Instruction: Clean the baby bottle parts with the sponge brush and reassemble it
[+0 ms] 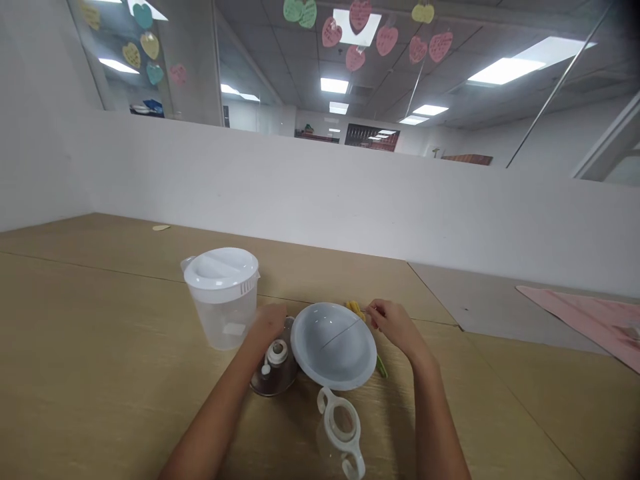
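Observation:
My right hand (389, 321) is closed in a pinch just off the right rim of a pale grey-blue bowl (330, 370). A thin dark stick (341, 334) slants from its fingertips down into the bowl. My left hand (269, 321) is curled between the bowl and a clear lidded pitcher (220, 313); its fingertips are hidden. Under that forearm lies a round, dark see-through container (280, 381) with a white spout and small cap (277, 351). Yellow and green objects (381, 365) show partly from behind the bowl's right side.
In front of the bowl stands a clear cup with a white two-looped top (343, 423). A pink cloth (590, 317) lies at the far right of the wooden table (100, 373). A small flat beige piece (161, 227) rests near the white wall (280, 180) behind.

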Motion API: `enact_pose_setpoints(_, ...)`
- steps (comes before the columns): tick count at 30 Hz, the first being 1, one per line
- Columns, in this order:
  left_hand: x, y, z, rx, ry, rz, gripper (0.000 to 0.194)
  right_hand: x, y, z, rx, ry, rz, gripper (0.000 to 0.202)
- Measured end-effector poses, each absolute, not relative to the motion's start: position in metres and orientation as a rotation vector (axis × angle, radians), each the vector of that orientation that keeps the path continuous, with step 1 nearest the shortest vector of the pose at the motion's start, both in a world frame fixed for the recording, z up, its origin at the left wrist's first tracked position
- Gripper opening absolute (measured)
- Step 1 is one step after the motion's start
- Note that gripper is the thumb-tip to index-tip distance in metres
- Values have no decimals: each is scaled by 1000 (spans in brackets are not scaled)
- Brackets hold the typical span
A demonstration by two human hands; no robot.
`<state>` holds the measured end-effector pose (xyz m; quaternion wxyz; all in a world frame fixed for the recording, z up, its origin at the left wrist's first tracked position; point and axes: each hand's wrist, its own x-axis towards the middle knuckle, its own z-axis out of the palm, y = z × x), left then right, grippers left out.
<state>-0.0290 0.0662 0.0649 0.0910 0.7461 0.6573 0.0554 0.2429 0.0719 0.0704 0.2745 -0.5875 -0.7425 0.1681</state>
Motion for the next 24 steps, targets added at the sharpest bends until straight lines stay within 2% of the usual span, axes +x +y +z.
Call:
enact_pose_setpoints(7,-32,59,100,2350,2031,69,14,245,49,98,-1487,-1752,299,35)
enact_pose_setpoints(11,-34,45,122,2490,1921,433,16,237,22,120,-1249,-1490,177,32)
enact_pose_setpoints(15,-24,39,132,2436,1612,796,15,214,-9,130,-743,-1038,-218,25)
enact_pose_setpoints(18,-13,37,135,2283,1293,928,13,200,-23,130,-495,-892,-384,29)
enact_pose_setpoints(24,1,28,136,2089,983,992,14,193,-16,131,-424,-1006,-463,30)
